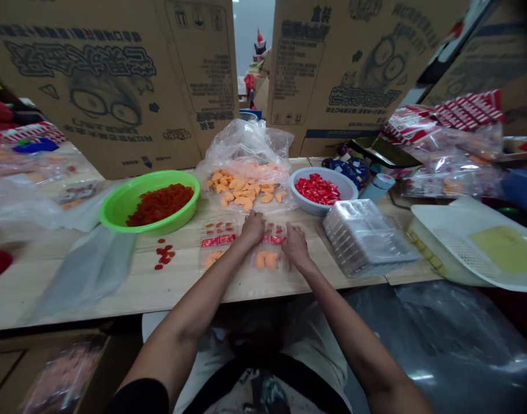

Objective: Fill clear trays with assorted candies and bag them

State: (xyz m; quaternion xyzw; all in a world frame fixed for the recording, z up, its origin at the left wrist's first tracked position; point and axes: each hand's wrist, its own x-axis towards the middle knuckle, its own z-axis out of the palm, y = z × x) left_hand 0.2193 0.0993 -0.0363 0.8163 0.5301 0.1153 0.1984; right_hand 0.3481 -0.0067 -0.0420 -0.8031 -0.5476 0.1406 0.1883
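Observation:
A clear plastic tray (267, 275) lies flat on the table between my hands, with orange crescent-shaped pieces, a red packet strip and small red-orange pieces in its compartments. My left hand (252, 229) is closed at its upper left edge, fingers bent and partly hiding it. On the opposite edge, my right hand (295, 244) has its fingers curled against the tray. A second filled tray (203, 253) lies just left, partly behind my left forearm. Beyond my hands, a clear bag (272, 144) spills loose orange pieces (241, 187).
Left is a green basin (160, 225) of red-orange pieces, with several loose red discs (163, 256) nearby. A pale blue bowl (347, 187) holds red packets. Stacked empty trays (367, 238) and a white basket (453, 230) stand right. Cardboard boxes (194, 75) wall the back.

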